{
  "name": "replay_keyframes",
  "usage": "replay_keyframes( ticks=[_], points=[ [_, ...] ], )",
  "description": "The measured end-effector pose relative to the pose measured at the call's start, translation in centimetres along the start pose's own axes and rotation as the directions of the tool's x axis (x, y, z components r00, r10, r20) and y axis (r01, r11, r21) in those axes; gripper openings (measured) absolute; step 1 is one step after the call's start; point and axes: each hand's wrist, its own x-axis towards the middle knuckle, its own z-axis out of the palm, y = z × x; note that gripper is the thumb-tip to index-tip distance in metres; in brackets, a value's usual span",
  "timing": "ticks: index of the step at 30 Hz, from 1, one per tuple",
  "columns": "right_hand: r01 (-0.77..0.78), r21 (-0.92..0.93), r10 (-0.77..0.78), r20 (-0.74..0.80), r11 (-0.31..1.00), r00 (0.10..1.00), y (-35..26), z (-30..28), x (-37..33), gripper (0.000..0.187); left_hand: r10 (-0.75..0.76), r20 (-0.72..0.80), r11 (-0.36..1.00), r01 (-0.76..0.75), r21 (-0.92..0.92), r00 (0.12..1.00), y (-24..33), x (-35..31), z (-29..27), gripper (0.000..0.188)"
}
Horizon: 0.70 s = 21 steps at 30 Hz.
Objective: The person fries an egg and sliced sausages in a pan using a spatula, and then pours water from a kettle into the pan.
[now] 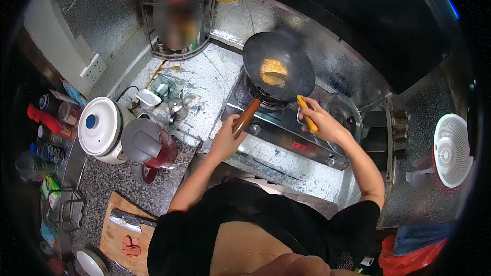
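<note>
The wok (pixel 295 61) is placed ahead of both hands, over the stove (pixel 302 143). Its wooden handle (pixel 247 117) is wrapped by the closed fingers of the left hand (pixel 226 136). A turner's yellow handle (pixel 307 114) is pinched between the thumb and fingers of the right hand (pixel 323 121); its far end, ahead of that hand, is only dimly seen near the egg (pixel 273 66).

The wok is judged to be heavy, stiff and hot; it is best gripped by the wood, well back from the metal. The egg is probably soft, slippery and easily torn, so it is better supported from beneath. The turner is likely light and is best held by the yellow part.

One wok, one turner and one egg piece are counted. One clear lid (pixel 354 108) is seen just beyond the right hand; two stove knobs (pixel 255 128), one jug (pixel 140 140) and one white cooker (pixel 97 133) are also counted, the last two left of the left hand.
</note>
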Motion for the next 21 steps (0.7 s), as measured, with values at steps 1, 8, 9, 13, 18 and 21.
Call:
replay_keyframes(
  ticks=[1, 8, 9, 13, 18, 21],
  points=[
    [-0.012, 0.086, 0.01, 0.027, 0.996, 1.0, 0.2, 0.0, -0.7, 0.039, -0.013, 0.04, 0.997, 0.016, -0.078, 0.999, -0.4, 0.3, -0.1, 0.05],
    [-0.378, 0.704, 0.171, 0.349, 0.601, 0.921, 3.6, 2.1, -3.9, 0.051, -0.24, 0.426, 0.824, 0.415, -0.386, 0.872, -0.5, 2.3, -0.9, 0.049],
    [-0.441, 0.741, 0.322, 0.312, 0.507, 0.894, 3.9, 2.6, -3.9, 0.049, -0.246, 0.419, 0.846, 0.405, -0.348, 0.874, 0.0, 2.2, -0.9, 0.049],
    [-0.659, 0.583, 0.736, 0.147, 0.475, 0.661, 6.7, 3.5, -2.8, 0.033, -0.228, 0.377, 0.885, 0.352, -0.304, 0.898, 0.0, 2.0, -0.2, 0.05],
    [-0.56, -0.103, 0.551, -0.1, 0.822, 0.828, 4.5, 4.4, -3.3, 0.03, -0.22, 0.352, 0.906, 0.325, -0.273, 0.91, -0.1, 2.0, 0.1, 0.051],
    [-0.558, -0.083, 0.543, -0.155, 0.826, 0.826, 8.0, 2.8, -3.4, 0.03, -0.212, 0.36, 0.905, 0.322, -0.279, 0.908, -0.1, 2.0, -0.2, 0.051]
  ],
)
